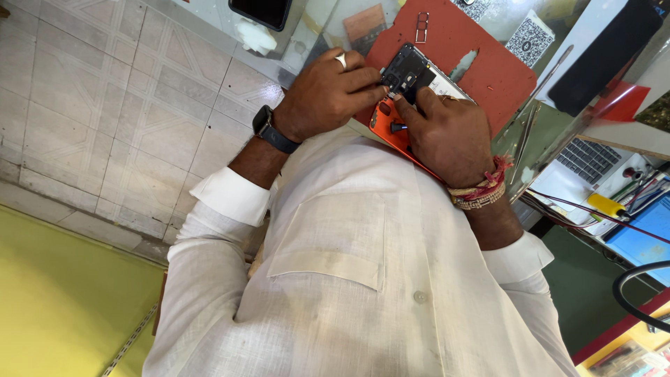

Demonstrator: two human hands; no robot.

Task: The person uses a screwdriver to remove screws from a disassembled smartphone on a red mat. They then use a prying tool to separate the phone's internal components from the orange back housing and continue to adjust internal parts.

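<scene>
An opened phone [408, 70] with its back removed shows dark inner parts and a white area. It is held over a red mat [481, 70]. My left hand [324, 94], with a ring and a dark wristwatch, pinches at the phone's upper corner with its fingertips. My right hand [450, 136], with red and beaded thread bands at the wrist, grips the phone from the other side. An orange back cover [386, 126] lies under the phone against my right hand. Whether a small tool is between my left fingers cannot be told.
A small card tray [422, 26] lies on the mat. Tweezers [523, 143] rest on the glass counter. A laptop [590, 159], a yellow-handled tool [606, 204] and cables are at the right. Two dark phones [259, 10] [604, 56] lie farther off. Tiled floor [105, 105] is at left.
</scene>
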